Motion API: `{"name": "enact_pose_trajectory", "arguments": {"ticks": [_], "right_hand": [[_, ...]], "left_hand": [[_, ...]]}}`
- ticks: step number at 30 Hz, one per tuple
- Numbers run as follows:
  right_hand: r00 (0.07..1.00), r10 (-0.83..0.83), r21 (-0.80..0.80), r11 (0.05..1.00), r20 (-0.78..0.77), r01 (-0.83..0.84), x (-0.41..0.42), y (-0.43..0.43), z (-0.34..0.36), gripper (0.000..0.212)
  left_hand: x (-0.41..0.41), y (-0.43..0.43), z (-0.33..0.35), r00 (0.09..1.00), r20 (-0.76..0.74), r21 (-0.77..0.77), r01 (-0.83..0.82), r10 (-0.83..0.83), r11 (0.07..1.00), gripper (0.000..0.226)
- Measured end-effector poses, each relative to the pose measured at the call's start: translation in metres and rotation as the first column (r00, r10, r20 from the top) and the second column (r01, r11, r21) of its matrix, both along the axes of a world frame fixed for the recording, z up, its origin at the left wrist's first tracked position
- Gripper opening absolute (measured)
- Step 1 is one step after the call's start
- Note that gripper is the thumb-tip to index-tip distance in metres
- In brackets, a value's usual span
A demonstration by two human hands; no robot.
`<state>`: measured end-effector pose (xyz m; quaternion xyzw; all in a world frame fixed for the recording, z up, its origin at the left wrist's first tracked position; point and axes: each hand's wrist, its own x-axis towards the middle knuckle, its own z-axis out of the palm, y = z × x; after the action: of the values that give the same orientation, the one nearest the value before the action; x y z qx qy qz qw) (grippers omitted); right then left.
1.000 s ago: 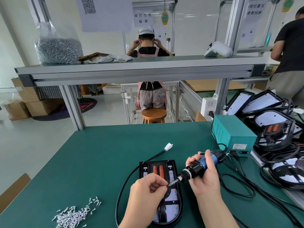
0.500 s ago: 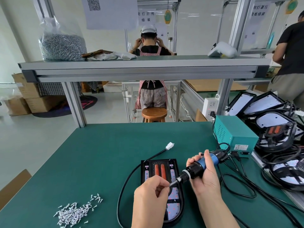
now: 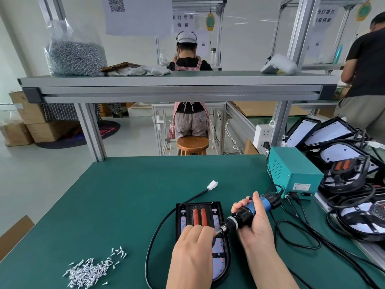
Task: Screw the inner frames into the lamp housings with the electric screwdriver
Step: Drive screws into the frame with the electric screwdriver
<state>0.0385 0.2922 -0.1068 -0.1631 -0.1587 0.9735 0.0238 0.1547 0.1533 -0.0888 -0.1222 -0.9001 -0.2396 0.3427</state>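
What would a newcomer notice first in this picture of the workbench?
At the near centre of the green bench, the right hand grips an electric screwdriver, its tip pointing at the black lamp housing, over which the left hand lies. A pile of loose screws lies at the near left, and a teal power box stands at the right.

Lamp housing [image 3: 219,259] lower centre, on table [image 3: 135,195]; connector [image 3: 212,185] behind it. Electric screwdriver [image 3: 248,213] just right of housing, tip over its right side. Screw pile [image 3: 93,270] lower left. Power box [image 3: 291,174] right, behind screwdriver; stacked housings [image 3: 341,161] far right. Shelf [image 3: 177,79] across top, screw bag [image 3: 75,53] upper left on it.
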Motion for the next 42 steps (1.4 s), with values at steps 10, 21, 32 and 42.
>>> {"name": "enact_pose_trajectory", "arguments": {"ticks": [10,21,32,42], "right_hand": [[0.997,0.058,-0.038,0.998,0.042,-0.056,0.002,0.0,-0.001,0.021],[0.998,0.051,-0.041,0.998,0.025,-0.05,0.003,-0.004,0.001,0.023],[0.998,0.058,-0.075,0.996,0.024,-0.056,0.003,-0.004,0.002,0.026],[0.999,0.049,-0.09,0.995,-0.017,-0.05,0.007,-0.002,0.01,0.024]], "left_hand": [[0.0,-0.003,0.007,0.996,0.069,-0.051,0.059,-0.055,0.997,0.052],[-0.006,-0.005,0.001,0.997,0.059,-0.031,0.053,-0.051,0.998,0.053],[-0.016,-0.019,0.009,0.998,0.062,0.128,0.001,-0.009,0.992,0.04],[-0.078,-0.058,0.008,0.691,0.721,0.166,-0.258,0.062,0.952,0.072]]}}
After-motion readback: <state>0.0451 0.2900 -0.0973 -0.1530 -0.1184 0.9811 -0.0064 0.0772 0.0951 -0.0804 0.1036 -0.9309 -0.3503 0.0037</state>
